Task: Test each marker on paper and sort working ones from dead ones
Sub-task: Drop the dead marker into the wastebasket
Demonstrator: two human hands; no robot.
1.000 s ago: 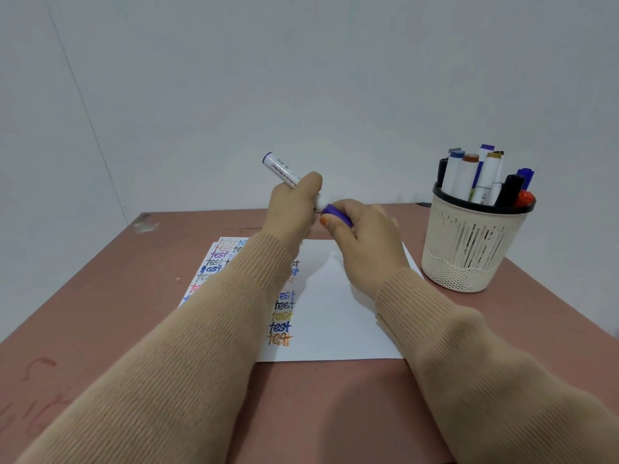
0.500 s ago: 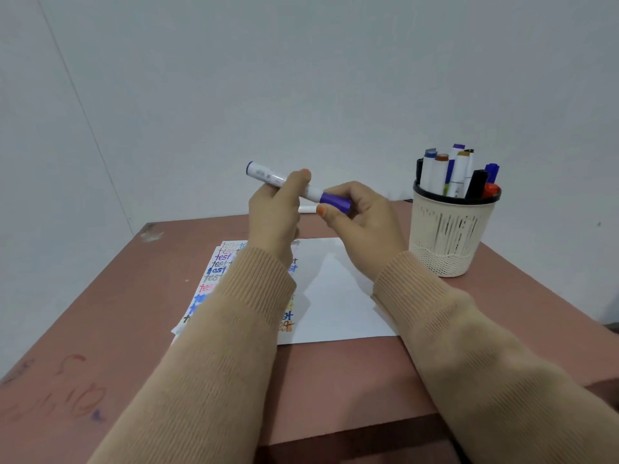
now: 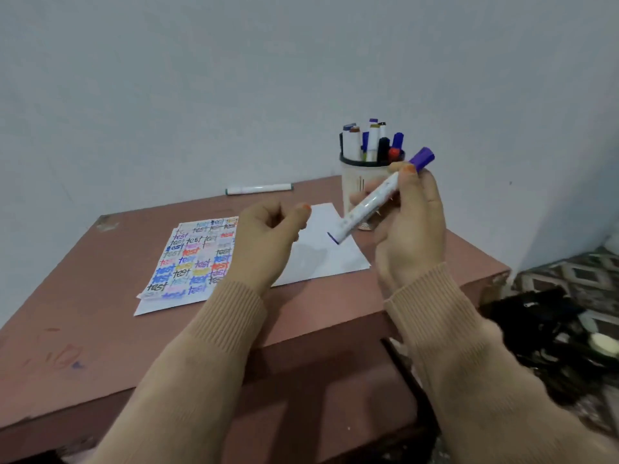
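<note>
Head: right grip point(image 3: 413, 229) clasps purple marker point(image 3: 370, 205) beside cup point(image 3: 354, 180); left grip point(image 3: 264, 244) slack, empty, over paper point(image 3: 323, 257).

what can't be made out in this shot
Head view only.
Print on the purple marker: motion blur.
Lower body of the pen cup: hidden behind the right hand and that marker.
Middle columns of writing on the paper: covered by the left hand.
What the dark heap on the floor is: blurred, runs off the right edge.

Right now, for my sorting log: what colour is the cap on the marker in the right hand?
Purple cap on the marker; the head view shows it best.
</note>
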